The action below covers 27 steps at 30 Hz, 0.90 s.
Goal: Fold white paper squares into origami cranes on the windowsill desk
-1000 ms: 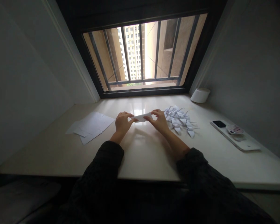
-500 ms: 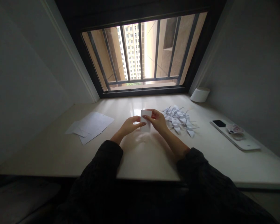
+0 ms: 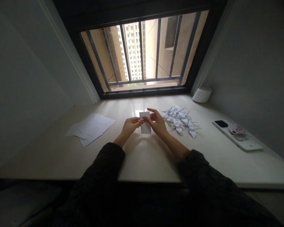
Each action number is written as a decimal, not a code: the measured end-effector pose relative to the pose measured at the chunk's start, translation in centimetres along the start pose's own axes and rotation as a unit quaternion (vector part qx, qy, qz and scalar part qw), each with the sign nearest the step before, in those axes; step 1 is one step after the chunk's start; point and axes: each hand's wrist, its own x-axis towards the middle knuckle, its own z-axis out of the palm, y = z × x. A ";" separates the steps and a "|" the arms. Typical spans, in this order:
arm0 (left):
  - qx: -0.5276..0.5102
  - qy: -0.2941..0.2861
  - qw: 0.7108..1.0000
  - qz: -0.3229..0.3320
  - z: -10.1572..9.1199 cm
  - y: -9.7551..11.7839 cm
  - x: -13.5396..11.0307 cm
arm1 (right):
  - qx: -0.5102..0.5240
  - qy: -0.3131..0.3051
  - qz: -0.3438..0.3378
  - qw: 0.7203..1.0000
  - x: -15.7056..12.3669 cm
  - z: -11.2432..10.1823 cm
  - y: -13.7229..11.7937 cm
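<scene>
Paper (image 3: pixel 146 128) — held between left hand (image 3: pixel 130 125) and right hand (image 3: pixel 159 124).

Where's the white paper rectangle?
Head view, centre: the paper rectangle is held by left hand and right hand, left of the folded white papers.

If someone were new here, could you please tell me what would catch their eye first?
Most likely the bright barred window at the back. Next, the small white paper rectangle held between the left hand and the right hand, above the pale counter. To its right, folded paper shapes lie in a pile.
</scene>
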 end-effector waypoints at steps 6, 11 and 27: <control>-0.099 0.058 0.993 -0.024 0.0 0.1 0.2 | 0.017 -0.009 -0.001 1.000 0.0 0.1 0.1; -0.135 0.002 0.990 -0.049 0.0 0.3 0.0 | 0.004 -0.003 -0.012 1.000 0.1 -0.3 -0.1; -0.112 0.059 0.992 0.016 0.3 0.3 0.0 | -0.133 -0.007 -0.131 0.982 -0.1 -1.1 -1.4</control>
